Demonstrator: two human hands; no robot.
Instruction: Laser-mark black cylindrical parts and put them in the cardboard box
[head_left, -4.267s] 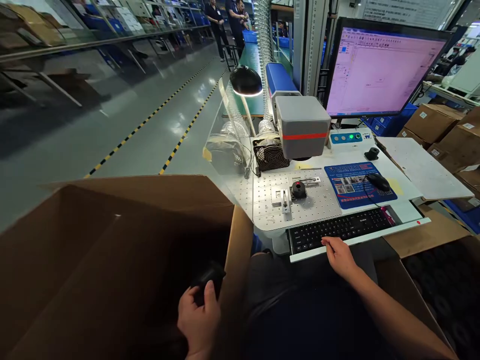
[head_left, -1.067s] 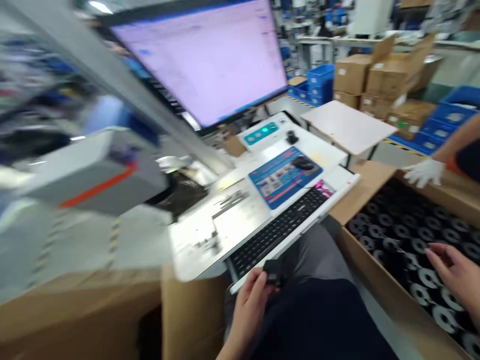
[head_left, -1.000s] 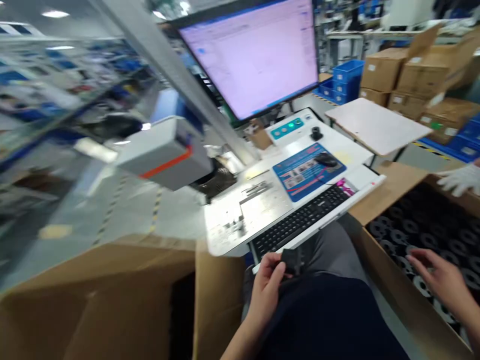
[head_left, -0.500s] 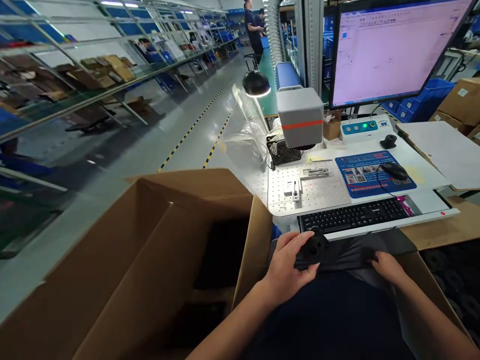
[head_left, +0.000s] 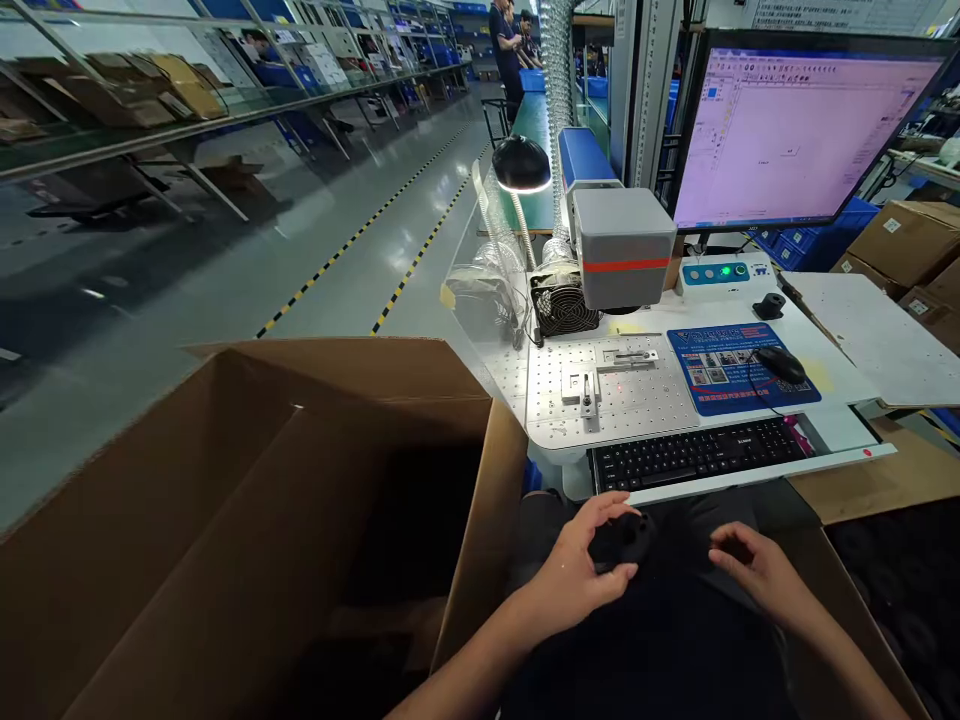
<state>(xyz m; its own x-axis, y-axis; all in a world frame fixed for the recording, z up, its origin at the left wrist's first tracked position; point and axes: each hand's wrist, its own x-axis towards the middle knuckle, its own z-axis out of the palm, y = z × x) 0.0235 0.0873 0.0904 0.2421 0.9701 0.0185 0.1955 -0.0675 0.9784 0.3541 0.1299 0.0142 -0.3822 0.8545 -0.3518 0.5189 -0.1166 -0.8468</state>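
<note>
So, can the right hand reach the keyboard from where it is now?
Probably yes. The right hand hovers low over the lap, just below the keyboard, and nothing lies between them. The left hand holds a black part off to the side.

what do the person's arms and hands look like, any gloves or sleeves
Both hands are bare: no gloves on the left hand or the right hand. Both forearms are uncovered as far as the frame shows, with no sleeve in view. No watch, ring or wristband is visible on either.

Bright, even overhead lighting. The desk lamp point(head_left: 520, 166) casts glare on the perforated plate point(head_left: 607, 395). The floor shows reflections. Wide-angle distortion bends the edges. Focus is sharp.
</note>
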